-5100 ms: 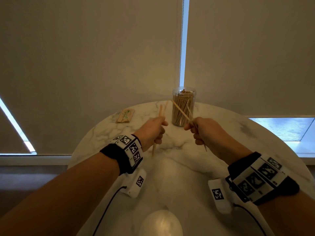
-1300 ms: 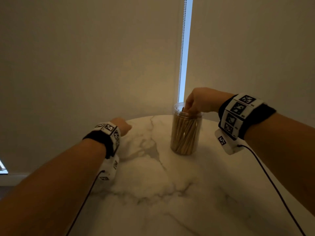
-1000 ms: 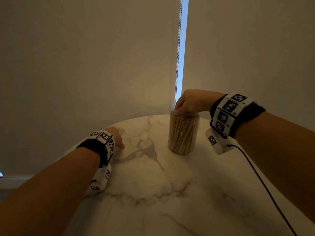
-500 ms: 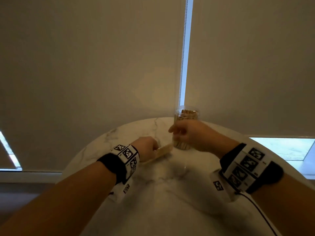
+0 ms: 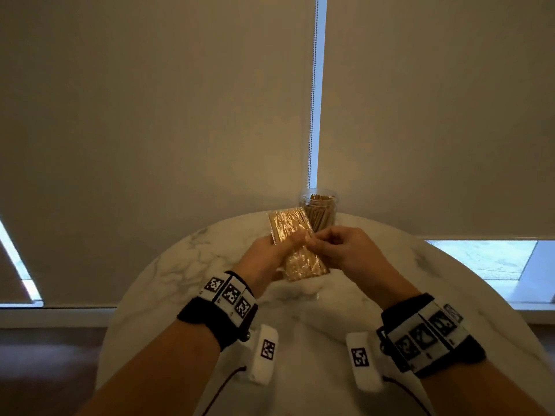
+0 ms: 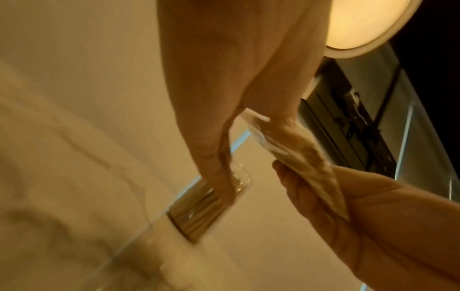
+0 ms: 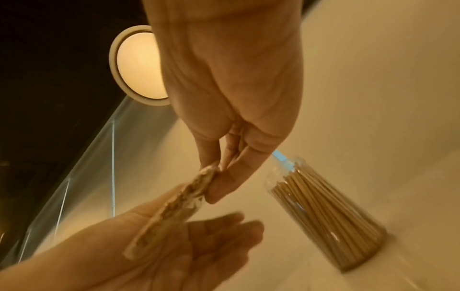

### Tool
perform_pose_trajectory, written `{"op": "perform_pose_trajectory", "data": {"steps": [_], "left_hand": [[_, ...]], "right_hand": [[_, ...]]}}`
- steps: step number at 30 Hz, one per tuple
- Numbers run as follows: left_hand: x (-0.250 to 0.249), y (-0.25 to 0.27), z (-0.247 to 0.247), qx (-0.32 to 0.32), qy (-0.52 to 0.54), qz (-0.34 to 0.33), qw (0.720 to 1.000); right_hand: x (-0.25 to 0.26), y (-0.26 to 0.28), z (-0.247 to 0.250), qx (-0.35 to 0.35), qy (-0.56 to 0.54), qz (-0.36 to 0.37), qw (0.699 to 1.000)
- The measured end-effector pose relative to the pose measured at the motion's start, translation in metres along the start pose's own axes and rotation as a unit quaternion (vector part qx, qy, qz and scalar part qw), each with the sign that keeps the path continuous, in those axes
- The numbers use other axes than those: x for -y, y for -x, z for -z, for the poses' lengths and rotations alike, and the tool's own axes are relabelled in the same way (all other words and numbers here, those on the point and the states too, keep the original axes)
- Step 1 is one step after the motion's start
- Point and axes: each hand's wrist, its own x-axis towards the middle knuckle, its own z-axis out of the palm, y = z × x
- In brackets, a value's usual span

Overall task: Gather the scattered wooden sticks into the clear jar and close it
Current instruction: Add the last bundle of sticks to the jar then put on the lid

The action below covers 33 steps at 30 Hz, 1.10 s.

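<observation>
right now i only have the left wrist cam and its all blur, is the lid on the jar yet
Observer: No. In the head view the clear jar stands upright with an open top, and wooden sticks show at its mouth. No lid is in view.
Operator: whats the crinkly thing im holding
Observer: A flat, clear-wrapped packet of sticks, held above the marble table in front of the jar.
Operator: and how is it held
Observer: In the right wrist view the right hand pinches the packet's end, and the left hand supports it from beneath.
</observation>
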Motion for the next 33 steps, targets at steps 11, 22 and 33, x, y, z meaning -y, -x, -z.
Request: {"op": "perform_pose_trajectory", "data": {"steps": [11, 22, 33], "left_hand": [[0.027, -0.024, -0.026, -0.006, 0.143, 0.032, 0.989], [0.048, -0.044, -0.005, -0.036, 0.358, 0.114, 0.926], [0.018, -0.035, -0.014, -0.033, 0.435, -0.03, 0.899]], "right_hand": [[-0.032, -0.005, 0.006, 0.002, 0.122, -0.062, 0.991], [-0.015, 0.011, 0.031, 0.115, 0.281, 0.087, 0.949], [-0.017, 0.006, 0.027, 0.07, -0.068, -0.206, 0.974]]}}
